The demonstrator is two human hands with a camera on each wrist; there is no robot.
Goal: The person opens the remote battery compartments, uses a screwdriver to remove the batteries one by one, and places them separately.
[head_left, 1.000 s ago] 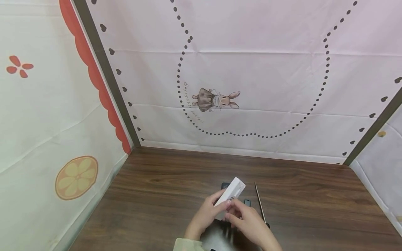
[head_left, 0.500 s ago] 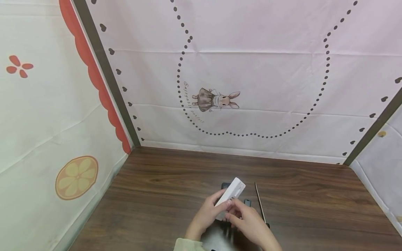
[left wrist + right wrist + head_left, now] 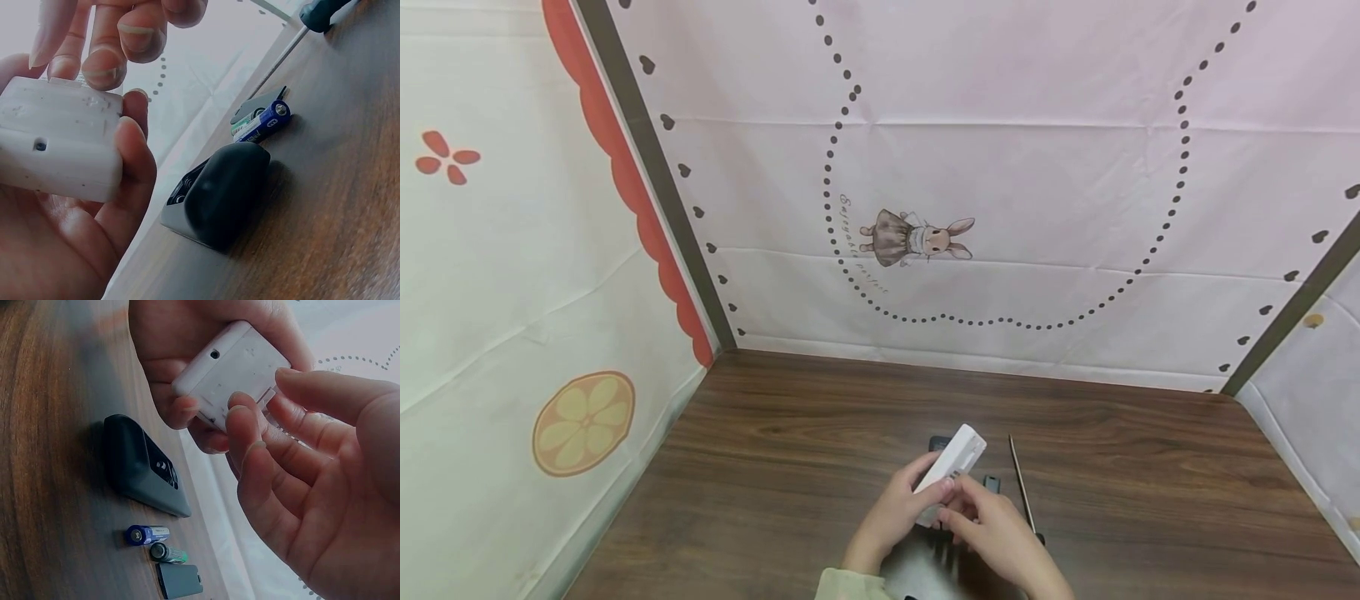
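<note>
- Facing you is a pinkish-white fabric backdrop point(image 3: 1037, 208), creased, printed with a dotted outline, hearts and a sideways rabbit in a dress.
- Below it spreads the dark wood-grain table point(image 3: 820, 433).
- To your left hangs a pale sheet point(image 3: 490, 275) with a red scalloped border, a flower and an orange slice.
- Your left hand point(image 3: 895, 508) grasps the white plastic box, thumb and fingers around it.
- Your right hand point(image 3: 1000, 533) has its fingers bent at the box's tabbed edge; you cannot tell whether they pinch it.
- The white plastic box point(image 3: 951, 458) is tilted above the table between your hands: long, round-edged, with a small dark hole in one end and faint raised marks.
- On the table lies a black-and-grey case point(image 3: 134, 462), its compartment open.
- Near it are a screwdriver point(image 3: 1022, 487), a grey cover point(image 3: 180, 580), a blue battery point(image 3: 140, 535) and a green battery point(image 3: 167, 552).
</note>
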